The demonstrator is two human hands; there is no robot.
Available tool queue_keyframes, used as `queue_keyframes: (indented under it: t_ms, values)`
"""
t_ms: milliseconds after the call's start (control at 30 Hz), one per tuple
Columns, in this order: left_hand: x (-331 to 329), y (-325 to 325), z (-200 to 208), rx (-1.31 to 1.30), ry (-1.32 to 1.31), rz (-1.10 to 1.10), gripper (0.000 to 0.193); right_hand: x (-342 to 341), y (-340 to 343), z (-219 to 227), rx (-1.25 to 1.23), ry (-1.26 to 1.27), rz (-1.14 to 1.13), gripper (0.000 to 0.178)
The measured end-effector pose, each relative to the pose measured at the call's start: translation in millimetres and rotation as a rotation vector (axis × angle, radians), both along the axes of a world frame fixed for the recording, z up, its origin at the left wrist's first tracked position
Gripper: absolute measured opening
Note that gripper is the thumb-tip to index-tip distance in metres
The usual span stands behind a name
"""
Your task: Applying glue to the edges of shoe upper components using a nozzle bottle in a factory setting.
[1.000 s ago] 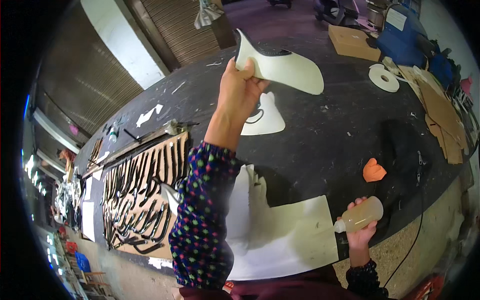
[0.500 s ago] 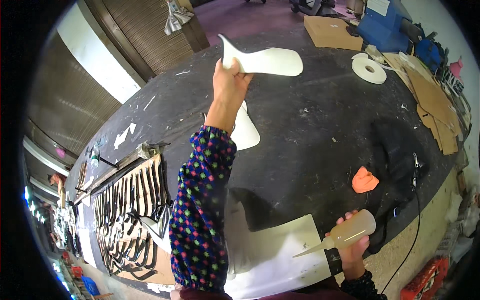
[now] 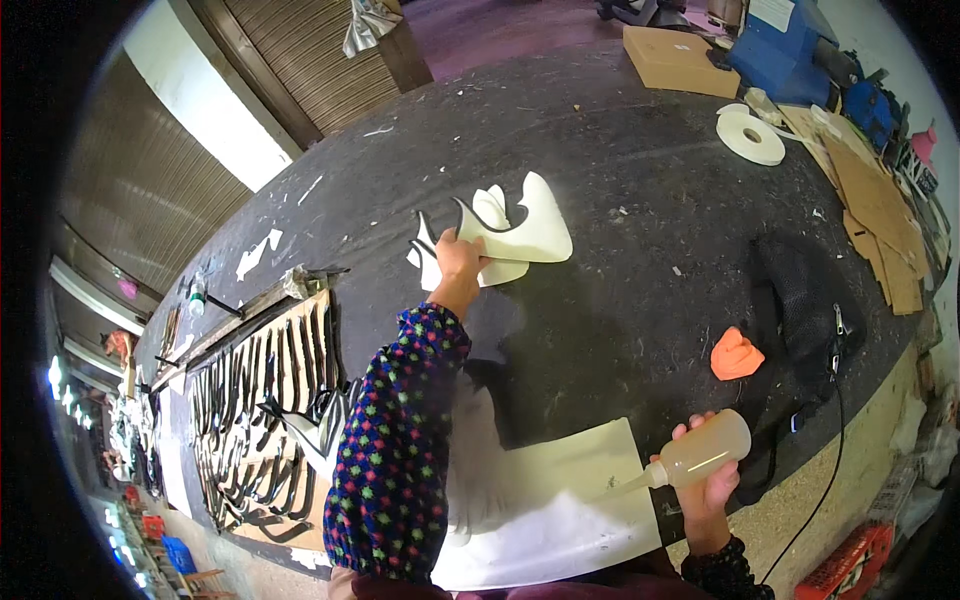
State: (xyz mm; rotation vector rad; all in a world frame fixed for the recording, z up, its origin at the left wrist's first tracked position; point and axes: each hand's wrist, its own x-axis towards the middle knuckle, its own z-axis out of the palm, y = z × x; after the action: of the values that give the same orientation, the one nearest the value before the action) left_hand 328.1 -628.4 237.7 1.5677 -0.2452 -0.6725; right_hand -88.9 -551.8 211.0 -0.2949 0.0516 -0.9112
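Observation:
My left hand [image 3: 460, 268] is stretched out over the dark table. Its fingers pinch a white curved cut piece with black edging [image 3: 535, 225], low over other white pieces [image 3: 500, 272] of the same sort, which it partly hides. In my right hand [image 3: 712, 490], at the lower right, is a translucent squeeze bottle [image 3: 705, 448] of yellowish liquid. The bottle lies tilted, its long thin nozzle pointing left above a white sheet [image 3: 560, 530] at the table's near edge.
Left of my sleeve, rows of black strips [image 3: 265, 410] lie on a brown board. An orange crumpled cloth [image 3: 736, 354] and a black bag [image 3: 805, 310] are at the right. Farther back are a white tape roll [image 3: 750, 137], cardboard pieces [image 3: 865, 205] and a cardboard box [image 3: 680, 62].
My left hand has come nearer and lower, bringing the white piece down to the other white pieces. My right hand holds the bottle in nearly the same place.

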Motion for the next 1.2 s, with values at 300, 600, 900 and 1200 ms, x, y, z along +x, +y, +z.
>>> queue_keyframes:
  t_ms: [300,600,900,1200]
  values:
    - [18.8,29.3,-4.1,0.541,-0.49,-0.118,0.04,0.6,0.9,1.1,0.016,0.03,-0.007,0.067]
    - [6.4,46.1,4.0,0.883,-0.548,0.138,0.053,0.8,0.2,0.1,0.047,0.047,-0.002,0.066]
    - [87.3,41.3,-23.3,0.923,-0.275,-0.078,0.073,2.7,0.0,1.1,0.008,0.001,0.006,0.066]
    - [52.9,40.3,-4.5,0.676,-0.259,0.056,0.055,2.9,1.2,0.9,-0.01,0.019,0.015,0.067]
